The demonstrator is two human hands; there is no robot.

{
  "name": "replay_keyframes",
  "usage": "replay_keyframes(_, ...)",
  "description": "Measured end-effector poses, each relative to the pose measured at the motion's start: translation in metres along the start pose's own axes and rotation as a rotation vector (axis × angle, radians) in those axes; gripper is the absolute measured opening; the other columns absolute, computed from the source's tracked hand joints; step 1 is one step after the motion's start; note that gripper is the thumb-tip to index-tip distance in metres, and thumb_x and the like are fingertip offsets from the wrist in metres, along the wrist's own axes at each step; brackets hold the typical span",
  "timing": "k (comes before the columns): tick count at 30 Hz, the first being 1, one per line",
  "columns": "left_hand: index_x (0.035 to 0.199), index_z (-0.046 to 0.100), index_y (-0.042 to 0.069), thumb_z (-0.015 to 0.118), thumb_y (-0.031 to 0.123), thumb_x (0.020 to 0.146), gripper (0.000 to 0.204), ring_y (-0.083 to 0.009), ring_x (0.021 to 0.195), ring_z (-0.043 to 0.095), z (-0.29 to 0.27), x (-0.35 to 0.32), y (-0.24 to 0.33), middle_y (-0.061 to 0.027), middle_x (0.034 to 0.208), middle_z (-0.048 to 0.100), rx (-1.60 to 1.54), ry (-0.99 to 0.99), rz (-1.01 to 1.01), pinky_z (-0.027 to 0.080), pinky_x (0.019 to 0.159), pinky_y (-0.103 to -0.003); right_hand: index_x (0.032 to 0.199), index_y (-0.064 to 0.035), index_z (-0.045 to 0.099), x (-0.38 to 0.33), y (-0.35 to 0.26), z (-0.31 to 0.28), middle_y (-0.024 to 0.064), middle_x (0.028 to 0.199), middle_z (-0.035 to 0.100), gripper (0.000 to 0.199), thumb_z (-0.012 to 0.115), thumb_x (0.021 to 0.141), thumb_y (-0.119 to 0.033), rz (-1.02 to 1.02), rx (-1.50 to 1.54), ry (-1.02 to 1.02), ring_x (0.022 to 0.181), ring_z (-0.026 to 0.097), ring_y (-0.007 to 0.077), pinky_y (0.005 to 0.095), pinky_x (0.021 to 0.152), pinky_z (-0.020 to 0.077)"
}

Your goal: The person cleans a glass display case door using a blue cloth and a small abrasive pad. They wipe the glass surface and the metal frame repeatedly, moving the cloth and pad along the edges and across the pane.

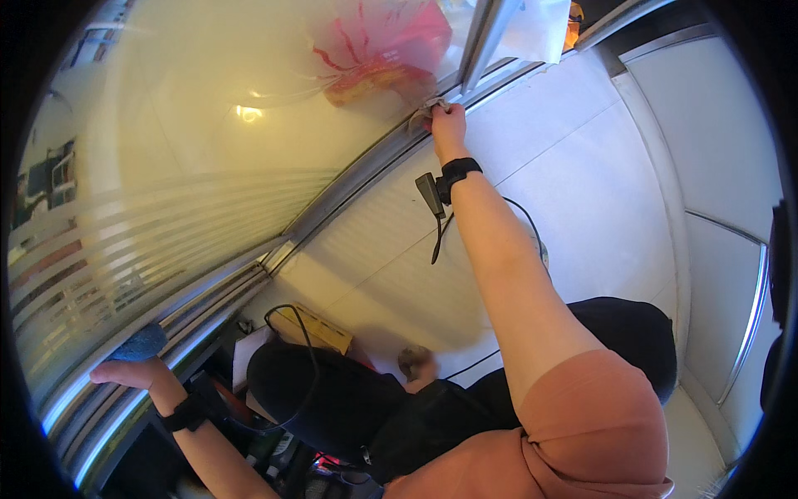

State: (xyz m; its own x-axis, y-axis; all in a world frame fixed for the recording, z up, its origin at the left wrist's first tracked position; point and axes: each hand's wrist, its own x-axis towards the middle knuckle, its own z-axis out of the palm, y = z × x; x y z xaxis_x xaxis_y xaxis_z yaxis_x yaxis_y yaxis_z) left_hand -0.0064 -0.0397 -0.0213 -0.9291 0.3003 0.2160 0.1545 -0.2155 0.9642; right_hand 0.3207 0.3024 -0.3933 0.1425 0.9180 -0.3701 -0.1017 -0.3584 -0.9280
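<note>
Rust sleeve, right fingers on cloth, red-marked package

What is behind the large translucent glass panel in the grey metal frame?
Behind the large translucent glass panel, a pink, red and yellow item shows hazily near the right hand. The haze hides its exact kind; the grey metal frame covers anything directly behind it.

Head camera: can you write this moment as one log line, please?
right hand: holds crumpled cloth at metal frame | left hand: touches blue-grey pad | beside: glass panel
</note>
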Motion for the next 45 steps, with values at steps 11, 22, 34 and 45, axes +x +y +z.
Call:
replay_keyframes(11, 0.140, 0.015, 0.006, 0.043, 0.070, 0.075, 0.096, -0.0333, 0.130, 0.019, -0.013, 0.009, -0.004, -0.0147, 0.145, 0.015, -0.627, -0.576, -0.221, 0.015, 0.107, -0.040, 0.083, -0.0017, 0.052, -0.122, 0.049, 0.071, 0.0182, 0.076, 0.059, 0.024, 0.057, 0.073, -0.024, -0.011, -0.667, -0.335, 0.067, 0.059, 0.0305, 0.0409, 0.061, 0.0457)
replay_keyframes(22, 0.140, 0.019, 0.009, 0.039, 0.069, 0.076, 0.090, -0.0326, 0.129, 0.019, 0.028, -0.012, 0.004, -0.0140, 0.142, 0.021, 0.057, 0.006, 0.048, 0.016, 0.107, -0.041, 0.082, 0.0035, 0.054, -0.041, 0.020, 0.031, 0.0255, 0.080, 0.058, 0.025, 0.055, 0.076, -0.020, -0.092, -0.517, 0.086, 0.078, 0.057, 0.0411, 0.0456, 0.068, 0.0448)
replay_keyframes(34, 0.137, 0.027, 0.009, 0.048, 0.059, 0.076, 0.082, -0.0329, 0.128, 0.023, -0.034, 0.026, -0.008, -0.0135, 0.143, 0.022, -0.972, -0.805, -0.337, 0.020, 0.104, -0.041, 0.085, 0.0031, 0.051, -0.165, 0.062, 0.097, 0.0215, 0.078, 0.058, 0.023, 0.055, 0.076, -0.018, 0.054, -0.593, -0.403, 0.074, 0.059, 0.0343, 0.0424, 0.065, 0.0451)
replay_keyframes(45, 0.140, 0.018, 0.010, 0.038, 0.067, 0.077, 0.087, -0.0351, 0.129, 0.020, 0.010, -0.005, -0.001, -0.0134, 0.145, 0.015, -0.317, -0.249, -0.160, 0.015, 0.106, -0.045, 0.093, 0.0056, 0.051, 0.027, 0.002, 0.010, 0.0246, 0.086, 0.059, 0.026, 0.051, 0.079, -0.016, -0.033, 0.086, 0.202, 0.078, 0.057, 0.0372, 0.0445, 0.070, 0.0442)
